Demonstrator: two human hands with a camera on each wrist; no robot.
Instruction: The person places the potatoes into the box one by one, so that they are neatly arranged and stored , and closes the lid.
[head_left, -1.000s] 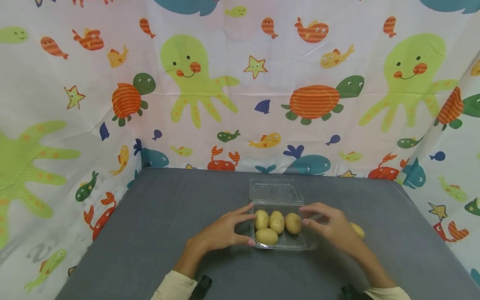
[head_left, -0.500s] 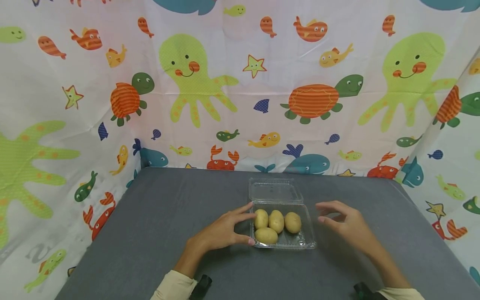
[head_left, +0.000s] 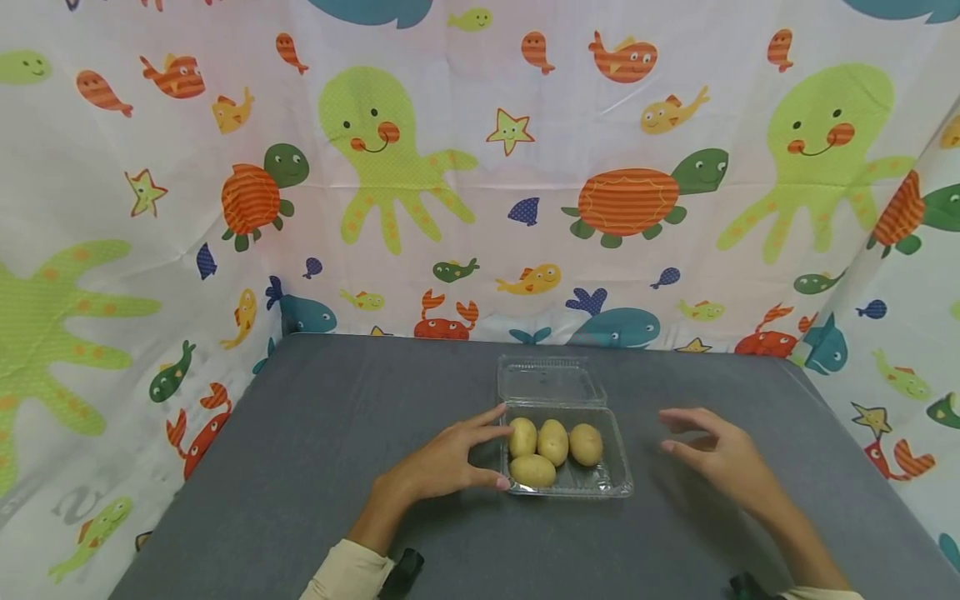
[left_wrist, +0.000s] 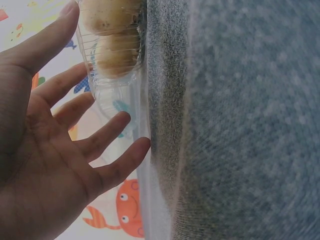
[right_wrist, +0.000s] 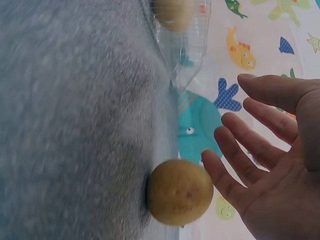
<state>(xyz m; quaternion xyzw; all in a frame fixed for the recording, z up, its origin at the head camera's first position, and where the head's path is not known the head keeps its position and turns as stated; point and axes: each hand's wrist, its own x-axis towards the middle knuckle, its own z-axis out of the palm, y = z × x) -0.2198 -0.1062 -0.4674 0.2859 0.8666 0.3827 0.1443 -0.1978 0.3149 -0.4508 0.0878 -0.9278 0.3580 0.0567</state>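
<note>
From my end, the left hand (head_left: pixel 442 462) is spread, thumb and fingertips against the left side of the clear container (head_left: pixel 570 492), probably steadying it. To the right, the right hand (head_left: pixel 723 456) hangs loosely spread, gripping nothing, just beside a loose potato (right_wrist: pixel 180 192). Four potatoes (head_left: pixel 553 442) sit inside; the lid (head_left: pixel 551 383) lies open on the far side, seemingly for access.

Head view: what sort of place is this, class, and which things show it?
Probably a makeshift tabletop filming or activity spot indoors: sea-animal-print cloth hangs behind and on both sides of a grey tabletop, where an open clear plastic clamshell container holds four potatoes.
</note>
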